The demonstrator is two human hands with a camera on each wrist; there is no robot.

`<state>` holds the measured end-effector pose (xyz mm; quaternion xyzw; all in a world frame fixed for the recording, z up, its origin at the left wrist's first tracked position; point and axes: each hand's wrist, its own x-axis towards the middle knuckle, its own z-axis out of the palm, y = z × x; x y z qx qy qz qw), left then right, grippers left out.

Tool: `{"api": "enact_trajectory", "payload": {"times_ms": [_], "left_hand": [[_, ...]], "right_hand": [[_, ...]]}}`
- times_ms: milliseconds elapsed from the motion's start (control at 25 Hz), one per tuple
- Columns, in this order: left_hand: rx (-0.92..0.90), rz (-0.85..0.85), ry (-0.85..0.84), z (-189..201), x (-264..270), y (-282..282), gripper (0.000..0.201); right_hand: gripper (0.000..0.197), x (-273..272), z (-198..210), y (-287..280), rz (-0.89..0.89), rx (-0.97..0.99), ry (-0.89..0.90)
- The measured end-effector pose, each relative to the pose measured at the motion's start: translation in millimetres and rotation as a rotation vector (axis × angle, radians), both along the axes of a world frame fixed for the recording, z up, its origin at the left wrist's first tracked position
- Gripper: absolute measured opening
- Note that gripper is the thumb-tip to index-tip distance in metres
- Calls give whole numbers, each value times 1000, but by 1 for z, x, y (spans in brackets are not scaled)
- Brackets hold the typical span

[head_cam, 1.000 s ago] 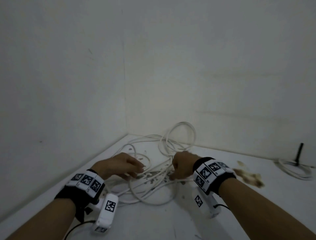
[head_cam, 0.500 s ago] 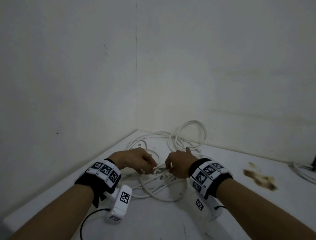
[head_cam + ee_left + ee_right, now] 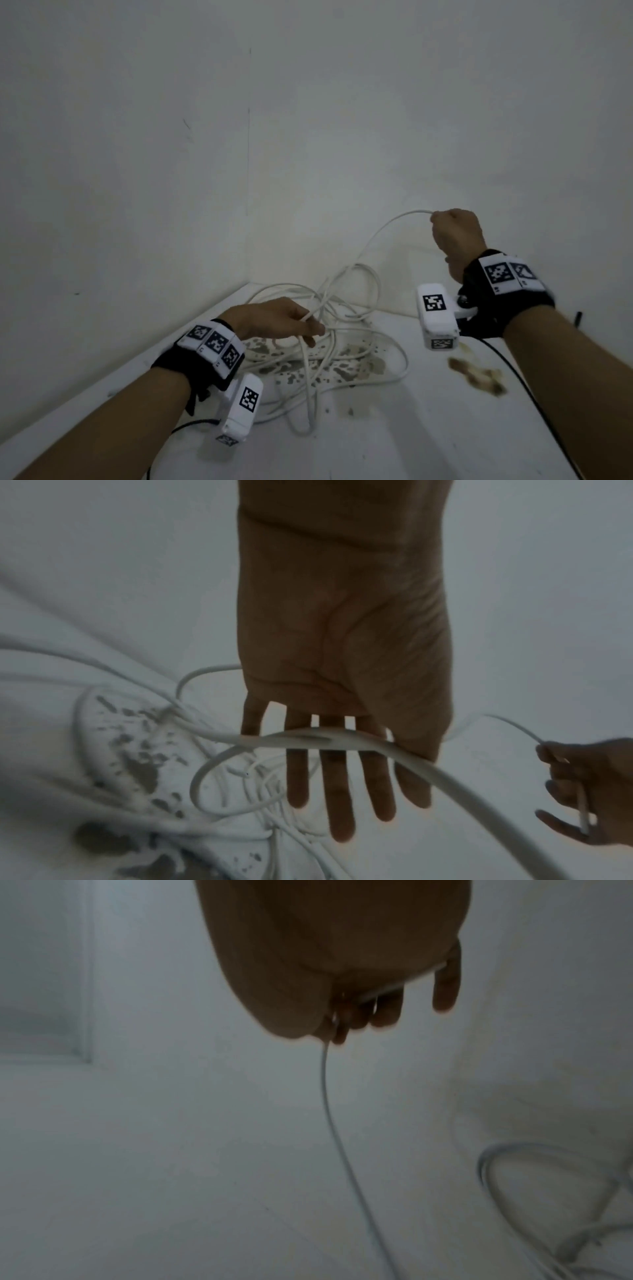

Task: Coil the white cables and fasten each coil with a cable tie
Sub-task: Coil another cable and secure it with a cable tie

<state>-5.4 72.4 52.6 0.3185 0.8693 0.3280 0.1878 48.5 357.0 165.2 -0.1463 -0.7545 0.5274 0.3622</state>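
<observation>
A tangle of white cables (image 3: 329,346) lies on the white table (image 3: 394,438) in the corner. My right hand (image 3: 455,236) is raised above the pile to the right. Its curled fingers grip one white cable strand (image 3: 376,233), which arcs down to the left. In the right wrist view the cable (image 3: 329,1110) hangs from the right hand (image 3: 342,988). My left hand (image 3: 284,322) hovers low over the pile's left side. In the left wrist view its fingers (image 3: 339,777) are straight and the cable (image 3: 342,741) runs across them toward the right hand (image 3: 589,791). No cable tie is visible.
Two white walls meet in a corner (image 3: 249,171) right behind the pile. Dark spots (image 3: 308,370) mark the table under the cables, and a brown stain (image 3: 479,373) lies to the right. A black wire (image 3: 534,394) trails from my right wrist camera.
My right hand has risen up and to the right, pulling a cable strand out of the pile. The left hand has stayed low, now with the strand running across its fingers.
</observation>
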Motion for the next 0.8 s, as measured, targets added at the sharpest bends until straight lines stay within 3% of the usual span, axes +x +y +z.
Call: {"api": "enact_trajectory", "payload": {"times_ms": [80, 160, 240, 320, 400, 440, 480, 520, 560, 680, 800], "left_hand": [[-232, -78, 171, 10, -5, 22, 30], [-433, -144, 312, 25, -7, 37, 32], [-327, -153, 327, 39, -9, 48, 32], [-72, -157, 291, 56, -6, 59, 33], [112, -178, 241, 73, -1, 73, 32], [164, -197, 211, 81, 4, 81, 30], [205, -218, 177, 87, 9, 88, 27], [244, -232, 159, 91, 13, 95, 25], [283, -232, 155, 92, 15, 100, 24], [313, -95, 243, 78, 3, 101, 22], [13, -38, 284, 47, -27, 77, 22]], "right_hand": [[32, 4, -8, 11, -112, -266, 79], [39, 8, -17, 23, -160, -233, 18], [59, 18, -31, 29, -176, 134, -301], [97, 27, -47, 28, -194, 521, -541], [117, 38, -55, 10, -191, 791, -503], [111, 37, -55, 4, -131, 901, -439], [90, 36, -55, -1, -30, 984, -375], [54, 37, -52, -3, 81, 1016, -292], [16, 40, -47, -5, 191, 947, -229], [34, 49, -29, 3, 316, 535, -90], [33, 59, -1, 14, 178, -96, 186]]}}
